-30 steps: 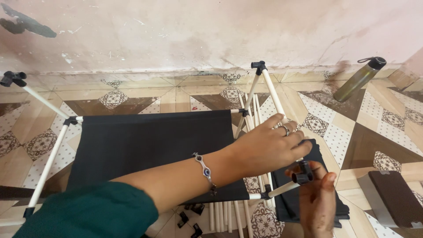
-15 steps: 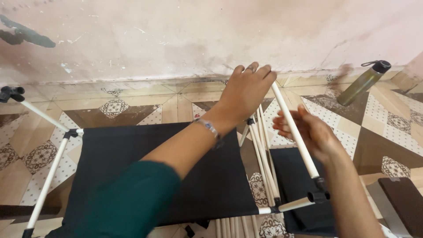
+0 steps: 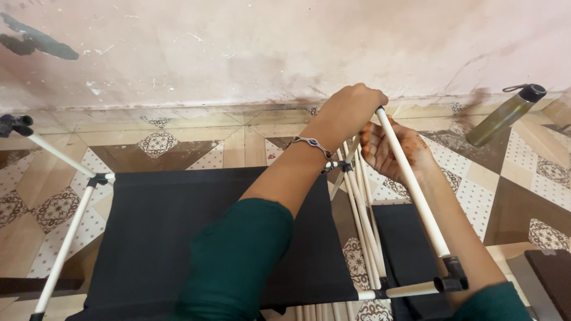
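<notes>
The left hand (image 3: 351, 107) is closed in a fist over the top end of a white rod (image 3: 410, 178), so that end is hidden inside the grip and its tip cannot be seen. Just beside the rod, on its wall-ward side, the right hand (image 3: 389, 148) is open with fingers spread, its palm against the rod's upper part; whether the fingers wrap round it cannot be told, since the rod crosses in front of them. The rod slants down from the fist to a black corner joint (image 3: 453, 278), where a short white crossbar (image 3: 392, 291) meets it. Next to the rod, a bundle of thin white rods (image 3: 363, 220) stands close-packed, and their count is hard to make out. A black fabric panel (image 3: 160, 238) stretches away from the rod towards another white tube (image 3: 65, 244); much of the panel is covered by the green sleeve (image 3: 238, 261). A second dark panel (image 3: 410, 261) below the rod is mostly hidden by the right forearm. Well apart from the rod, an olive bottle (image 3: 505, 114) lies tilted on the patterned tile floor (image 3: 196, 139) by the wall. A silver bracelet (image 3: 312, 144) circles the left wrist.
</notes>
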